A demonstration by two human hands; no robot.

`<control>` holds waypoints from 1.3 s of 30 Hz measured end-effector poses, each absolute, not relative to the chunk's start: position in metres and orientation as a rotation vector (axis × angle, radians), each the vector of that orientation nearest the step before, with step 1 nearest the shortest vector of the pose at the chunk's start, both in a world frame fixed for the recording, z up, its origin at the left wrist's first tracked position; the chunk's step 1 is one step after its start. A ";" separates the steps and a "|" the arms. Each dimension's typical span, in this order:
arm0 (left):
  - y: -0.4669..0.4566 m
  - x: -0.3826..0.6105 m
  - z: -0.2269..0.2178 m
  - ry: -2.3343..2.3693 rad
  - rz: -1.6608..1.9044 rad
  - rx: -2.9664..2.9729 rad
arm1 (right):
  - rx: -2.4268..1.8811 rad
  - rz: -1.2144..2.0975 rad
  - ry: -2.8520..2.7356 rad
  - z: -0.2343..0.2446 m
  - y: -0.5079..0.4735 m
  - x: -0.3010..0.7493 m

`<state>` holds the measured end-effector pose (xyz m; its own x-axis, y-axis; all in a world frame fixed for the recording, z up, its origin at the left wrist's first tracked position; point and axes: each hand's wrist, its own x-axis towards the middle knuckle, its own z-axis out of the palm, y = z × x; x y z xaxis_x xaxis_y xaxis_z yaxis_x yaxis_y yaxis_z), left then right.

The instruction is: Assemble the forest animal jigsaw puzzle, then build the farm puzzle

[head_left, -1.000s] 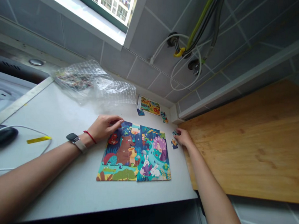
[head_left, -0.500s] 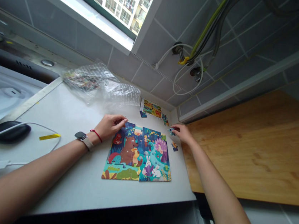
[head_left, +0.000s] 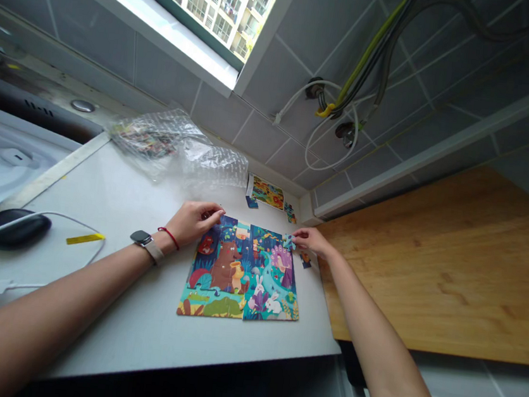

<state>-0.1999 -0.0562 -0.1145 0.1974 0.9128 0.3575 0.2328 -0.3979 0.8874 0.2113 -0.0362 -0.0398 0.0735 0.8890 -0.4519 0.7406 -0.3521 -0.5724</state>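
Note:
A nearly square jigsaw puzzle (head_left: 243, 271) of forest animals, with a bear, a peacock and rabbits, lies assembled on the white counter (head_left: 103, 307). My left hand (head_left: 191, 223) rests with its fingertips on the puzzle's top left edge, holding nothing visible. At the top right corner, my right hand (head_left: 313, 242) pinches a small puzzle piece (head_left: 289, 241) against the picture's edge. A loose piece (head_left: 306, 260) lies just below that hand. Two more loose pieces (head_left: 252, 202) (head_left: 290, 213) lie farther back, near a printed picture card (head_left: 268, 192).
A crumpled clear plastic bag (head_left: 175, 147) lies at the back of the counter. To the left are a black computer mouse (head_left: 10, 227), its white cable and a yellow strip (head_left: 85, 239). A wooden board (head_left: 433, 262) lies to the right, beyond the counter's edge.
My right hand has moved left from the loose pieces to the puzzle's top right corner, carrying a piece. My left hand stays at the top edge. The view has shifted slightly.

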 end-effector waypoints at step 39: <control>-0.054 -0.199 -0.119 1.113 1.216 1.820 | -1.105 1.260 -2.783 0.013 -0.095 0.044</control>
<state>-0.1986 -0.0540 -0.1193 0.2009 0.9096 0.3638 0.2820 -0.4093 0.8677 0.0440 -0.0953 0.0129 -0.7634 0.5396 -0.3550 0.6228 0.4693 -0.6260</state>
